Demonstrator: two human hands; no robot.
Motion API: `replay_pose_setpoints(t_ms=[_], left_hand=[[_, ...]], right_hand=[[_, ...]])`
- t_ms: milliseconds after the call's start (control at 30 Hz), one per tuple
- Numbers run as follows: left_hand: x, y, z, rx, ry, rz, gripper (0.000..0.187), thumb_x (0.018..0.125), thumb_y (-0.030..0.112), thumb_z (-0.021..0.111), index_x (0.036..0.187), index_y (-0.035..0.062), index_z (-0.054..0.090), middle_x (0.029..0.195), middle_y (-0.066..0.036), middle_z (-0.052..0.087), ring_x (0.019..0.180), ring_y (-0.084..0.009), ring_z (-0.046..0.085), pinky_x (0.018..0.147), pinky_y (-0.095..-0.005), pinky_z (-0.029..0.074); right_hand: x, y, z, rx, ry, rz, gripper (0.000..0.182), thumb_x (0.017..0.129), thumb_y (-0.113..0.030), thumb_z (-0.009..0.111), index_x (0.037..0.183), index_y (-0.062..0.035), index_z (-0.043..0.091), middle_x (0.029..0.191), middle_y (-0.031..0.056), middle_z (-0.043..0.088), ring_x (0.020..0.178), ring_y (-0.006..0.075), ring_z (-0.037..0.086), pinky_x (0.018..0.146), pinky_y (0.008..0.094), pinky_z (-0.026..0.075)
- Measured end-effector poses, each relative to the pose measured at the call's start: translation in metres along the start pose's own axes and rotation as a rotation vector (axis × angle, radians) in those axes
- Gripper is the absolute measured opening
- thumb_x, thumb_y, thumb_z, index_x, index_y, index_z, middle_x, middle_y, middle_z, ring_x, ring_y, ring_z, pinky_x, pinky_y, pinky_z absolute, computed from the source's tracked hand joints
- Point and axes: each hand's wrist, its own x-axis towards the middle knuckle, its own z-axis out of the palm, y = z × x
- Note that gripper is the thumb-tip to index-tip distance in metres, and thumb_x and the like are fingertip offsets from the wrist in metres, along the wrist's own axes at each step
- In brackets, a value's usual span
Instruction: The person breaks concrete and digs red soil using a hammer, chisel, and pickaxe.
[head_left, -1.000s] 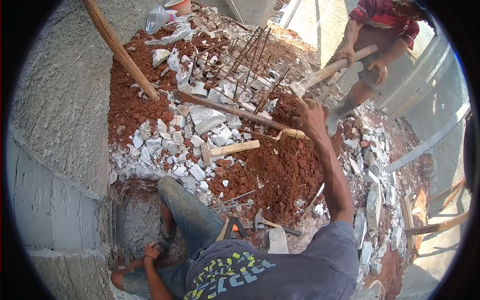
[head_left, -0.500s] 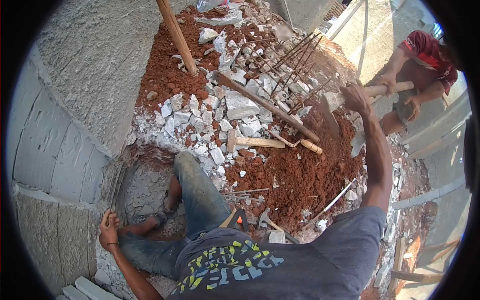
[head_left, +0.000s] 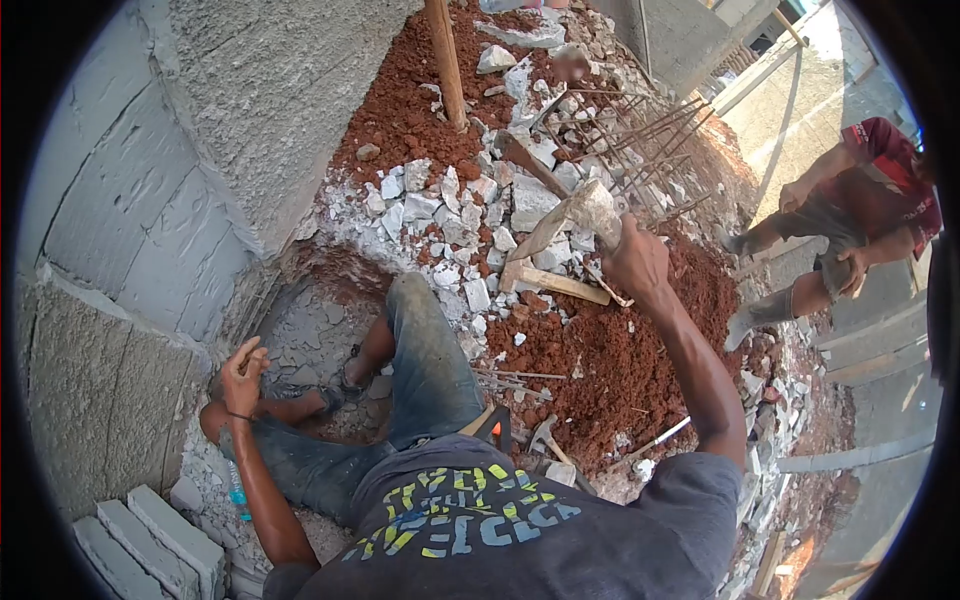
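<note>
My right hand [head_left: 637,262] is closed on a hoe [head_left: 583,213], gripping it close to its metal head, above the rubble. Below the hoe, a wooden-handled hammer [head_left: 562,283] lies on the broken stones. My left hand [head_left: 243,375] is raised over my bent knee near the concrete wall, its fingers partly curled; I cannot make out anything in it. A smaller hammer [head_left: 548,438] rests on the ground beside my waist.
Concrete walls [head_left: 120,370] rise on the left. A wooden post [head_left: 447,65] stands in red soil [head_left: 620,360]. Rusty rebar [head_left: 640,140] sticks up behind the rubble. A co-worker [head_left: 880,200] stands at the right. Flat slabs [head_left: 150,545] lie at lower left.
My right hand has brought the hoe left, away from the co-worker, whose hands no longer touch it. The view has shifted, and my left hand is a little higher.
</note>
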Motion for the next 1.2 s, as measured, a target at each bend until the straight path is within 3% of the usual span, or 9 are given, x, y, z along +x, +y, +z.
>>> replay_pose_setpoints(t_ms=[133,300,367,433,500,700,867,1067,1200], left_hand=[[-0.035,-0.012,-0.044,0.124,0.236,-0.042,0.04,0.092,0.028,0.058,0.124,0.0047,0.057,0.102,-0.011,0.067,0.086,-0.0165,0.064,0.074,-0.0316,0.053],[-0.081,-0.061,-0.099,0.24,0.792,-0.065,0.036,0.092,0.023,0.056,0.123,0.0044,0.058,0.102,-0.011,0.067,0.087,-0.0186,0.065,0.075,-0.0327,0.052],[-0.106,-0.055,-0.109,0.534,1.055,-0.117,0.033,0.09,0.018,0.055,0.118,0.0006,0.06,0.106,-0.014,0.066,0.09,-0.0256,0.065,0.078,-0.0354,0.051],[-0.128,-0.081,-0.111,0.968,1.143,-0.195,0.034,0.09,0.02,0.054,0.117,-0.0011,0.06,0.112,-0.016,0.063,0.099,-0.0326,0.061,0.089,-0.0403,0.046],[-0.14,-0.081,-0.096,1.099,1.131,-0.195,0.038,0.091,0.024,0.051,0.12,-0.0003,0.058,0.119,-0.019,0.059,0.11,-0.0371,0.053,0.099,-0.0451,0.038],[-0.185,-0.133,-0.059,1.059,1.007,-0.442,0.048,0.095,0.033,0.042,0.133,0.0029,0.046,0.138,-0.022,0.041,0.129,-0.0385,0.035,0.108,-0.0481,0.026],[-0.185,-0.139,-0.016,1.22,0.76,-0.648,0.058,0.098,0.042,0.033,0.145,0.0102,0.025,0.151,-0.015,0.022,0.139,-0.0339,0.017,0.112,-0.0515,0.012],[-0.169,-0.143,-0.021,1.242,0.802,-0.594,0.057,0.098,0.045,0.029,0.141,0.0071,0.033,0.143,-0.018,0.033,0.134,-0.0372,0.025,0.109,-0.0517,0.017],[-0.151,-0.134,-0.024,1.204,0.812,-0.452,0.058,0.098,0.045,0.028,0.133,0.0009,0.042,0.135,-0.022,0.042,0.127,-0.0405,0.034,0.104,-0.0518,0.025]], right_hand=[[-0.011,0.004,0.129,0.047,0.065,0.111,0.042,0.07,-0.019,0.066,0.102,-0.0004,0.047,0.063,0.0187,0.058,0.055,0.0326,0.059,0.051,0.0445,0.046],[-0.007,0.017,0.157,0.272,0.086,0.15,0.06,0.073,-0.031,0.07,0.114,0.0025,0.042,0.075,0.0237,0.062,0.07,0.0404,0.062,0.066,0.0452,0.051],[-0.01,0.017,0.143,0.452,-0.004,0.159,0.066,0.072,-0.025,0.072,0.123,0.0009,0.041,0.099,0.0282,0.061,0.092,0.0383,0.062,0.081,0.0431,0.049],[-0.005,0.034,0.159,0.728,-0.144,0.195,0.059,0.071,-0.014,0.072,0.123,-0.0045,0.047,0.104,0.0184,0.063,0.096,0.0299,0.062,0.087,0.0367,0.046],[-0.005,0.031,0.158,0.836,-0.14,0.216,0.05,0.071,-0.007,0.072,0.117,-0.003,0.053,0.101,0.0138,0.064,0.092,0.022,0.061,0.085,0.0337,0.046],[-0.008,0.027,0.159,0.687,-0.014,0.113,0.048,0.072,-0.007,0.071,0.116,-0.001,0.052,0.096,0.0174,0.064,0.088,0.0267,0.062,0.082,0.0353,0.047],[-0.011,0.022,0.157,0.657,-0.124,0.175,0.046,0.075,-0.01,0.066,0.118,0.001,0.052,0.095,0.0189,0.063,0.087,0.0279,0.061,0.082,0.0359,0.046],[-0.018,0.025,0.17,0.553,-0.058,0.18,0.051,0.081,-0.012,0.065,0.125,0.0039,0.046,0.11,0.0185,0.061,0.101,0.0297,0.057,0.091,0.0371,0.041],[-0.022,0.027,0.186,0.727,-0.069,0.345,0.048,0.083,-0.008,0.063,0.126,0.0067,0.046,0.114,0.0173,0.058,0.095,0.0233,0.06,0.076,0.0306,0.049]])
